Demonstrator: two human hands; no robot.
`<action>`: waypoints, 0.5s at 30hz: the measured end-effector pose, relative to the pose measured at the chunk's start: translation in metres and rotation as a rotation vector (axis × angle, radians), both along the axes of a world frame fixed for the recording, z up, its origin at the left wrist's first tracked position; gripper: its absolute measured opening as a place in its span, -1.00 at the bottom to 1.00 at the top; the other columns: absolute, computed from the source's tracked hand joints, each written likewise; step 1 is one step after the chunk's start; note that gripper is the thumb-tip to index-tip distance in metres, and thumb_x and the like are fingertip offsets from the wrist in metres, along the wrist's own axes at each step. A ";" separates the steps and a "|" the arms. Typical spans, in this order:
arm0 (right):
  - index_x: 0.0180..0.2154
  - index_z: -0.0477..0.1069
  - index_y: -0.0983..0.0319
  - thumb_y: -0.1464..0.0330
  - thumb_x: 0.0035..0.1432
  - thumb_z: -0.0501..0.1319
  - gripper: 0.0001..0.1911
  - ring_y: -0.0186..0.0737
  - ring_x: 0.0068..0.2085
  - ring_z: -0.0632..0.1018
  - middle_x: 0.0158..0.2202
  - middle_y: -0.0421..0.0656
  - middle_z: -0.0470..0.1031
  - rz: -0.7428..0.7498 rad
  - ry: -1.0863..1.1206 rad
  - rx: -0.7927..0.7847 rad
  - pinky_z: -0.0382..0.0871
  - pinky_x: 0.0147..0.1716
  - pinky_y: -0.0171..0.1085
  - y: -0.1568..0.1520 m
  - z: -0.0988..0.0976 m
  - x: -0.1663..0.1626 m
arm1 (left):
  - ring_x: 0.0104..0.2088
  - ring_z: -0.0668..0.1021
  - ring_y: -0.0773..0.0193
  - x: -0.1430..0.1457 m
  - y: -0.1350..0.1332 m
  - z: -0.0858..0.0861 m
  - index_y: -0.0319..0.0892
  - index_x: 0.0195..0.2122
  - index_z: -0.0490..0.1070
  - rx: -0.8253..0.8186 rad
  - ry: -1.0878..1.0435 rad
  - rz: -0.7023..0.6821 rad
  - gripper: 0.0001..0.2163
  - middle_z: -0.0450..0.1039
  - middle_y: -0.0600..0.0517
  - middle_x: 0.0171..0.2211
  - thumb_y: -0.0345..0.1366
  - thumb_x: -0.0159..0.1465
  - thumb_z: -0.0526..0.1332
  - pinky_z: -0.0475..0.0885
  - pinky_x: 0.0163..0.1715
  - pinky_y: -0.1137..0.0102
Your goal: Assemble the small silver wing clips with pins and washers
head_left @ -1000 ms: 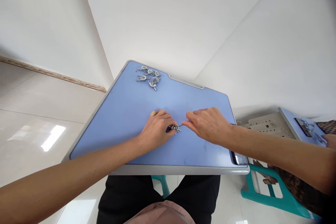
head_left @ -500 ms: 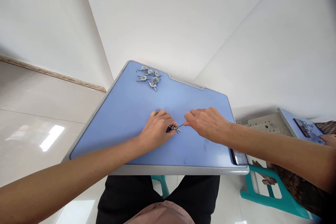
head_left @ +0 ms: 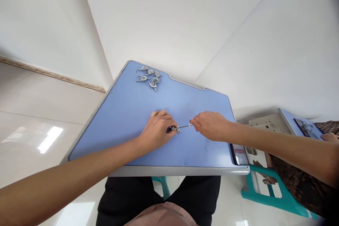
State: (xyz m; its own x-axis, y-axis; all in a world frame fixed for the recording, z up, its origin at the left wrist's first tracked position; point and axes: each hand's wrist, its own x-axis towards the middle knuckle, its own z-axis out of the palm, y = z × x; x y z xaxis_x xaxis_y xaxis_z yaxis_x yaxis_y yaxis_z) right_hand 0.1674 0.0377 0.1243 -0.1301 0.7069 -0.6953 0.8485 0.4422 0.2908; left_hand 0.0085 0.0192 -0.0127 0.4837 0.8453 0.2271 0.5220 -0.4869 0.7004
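Note:
On the blue desk top (head_left: 127, 120) my left hand (head_left: 156, 129) rests with its fingers closed around a small metal clip (head_left: 175, 129). A thin metal pin (head_left: 185, 126) sticks out of the clip to the right. My right hand (head_left: 212, 125) pinches the far end of that pin between thumb and forefinger. Both hands lie near the middle of the desk, a short gap apart.
Several loose metal clips (head_left: 149, 76) lie at the desk's far left corner. A phone (head_left: 239, 154) rests at the desk's right edge. To the right are a teal stool (head_left: 270, 192), a second blue desk (head_left: 302, 125) and another person's hand (head_left: 331, 137).
My right hand has drawn back to the right, and more of the pin now shows between the hands. My left hand has stayed put on the clip.

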 end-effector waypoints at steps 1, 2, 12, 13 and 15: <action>-0.28 0.47 0.19 0.34 0.38 -0.12 -0.60 -0.15 -0.31 0.53 -0.27 -0.08 0.54 -0.050 0.001 -0.016 0.17 -0.49 -0.29 0.001 0.001 -0.004 | -0.19 0.45 0.18 0.000 0.000 0.000 -0.09 -0.29 0.55 -0.002 0.006 -0.001 -0.91 0.56 0.07 -0.33 -0.39 0.20 0.27 0.24 -0.09 0.20; -0.28 0.48 0.20 0.32 0.37 -0.10 -0.61 -0.14 -0.30 0.54 -0.27 -0.08 0.54 -0.103 0.003 -0.016 0.19 -0.49 -0.28 0.002 0.002 -0.008 | -0.19 0.45 0.18 -0.001 0.001 0.000 -0.08 -0.28 0.55 -0.003 0.013 -0.003 -0.90 0.56 0.07 -0.33 -0.39 0.20 0.28 0.24 -0.08 0.20; -0.31 0.50 0.23 0.28 0.31 -0.05 -0.63 -0.13 -0.39 0.54 -0.45 -0.08 0.50 -0.250 0.168 0.143 0.24 -0.48 -0.26 -0.010 -0.002 -0.006 | -0.16 0.49 0.16 -0.010 0.007 0.002 -0.07 -0.03 0.48 -0.016 0.046 -0.083 -0.67 0.57 0.04 -0.26 -0.47 0.19 0.19 0.31 -0.04 0.17; -0.30 0.50 0.23 0.28 0.32 -0.05 -0.63 -0.14 -0.39 0.54 -0.45 -0.08 0.51 -0.247 0.183 0.147 0.25 -0.48 -0.27 -0.013 -0.002 -0.004 | -0.15 0.50 0.16 -0.010 0.005 0.005 -0.07 -0.01 0.46 -0.020 0.060 -0.084 -0.64 0.57 0.04 -0.25 -0.49 0.18 0.18 0.31 -0.04 0.17; -0.29 0.50 0.23 0.28 0.32 -0.05 -0.63 -0.15 -0.38 0.55 -0.45 -0.08 0.52 -0.237 0.218 0.159 0.26 -0.47 -0.27 -0.017 -0.002 -0.002 | -0.13 0.49 0.14 -0.009 0.000 0.013 -0.07 0.02 0.44 -0.015 0.110 -0.062 -0.63 0.57 0.03 -0.21 -0.47 0.19 0.18 0.31 -0.03 0.16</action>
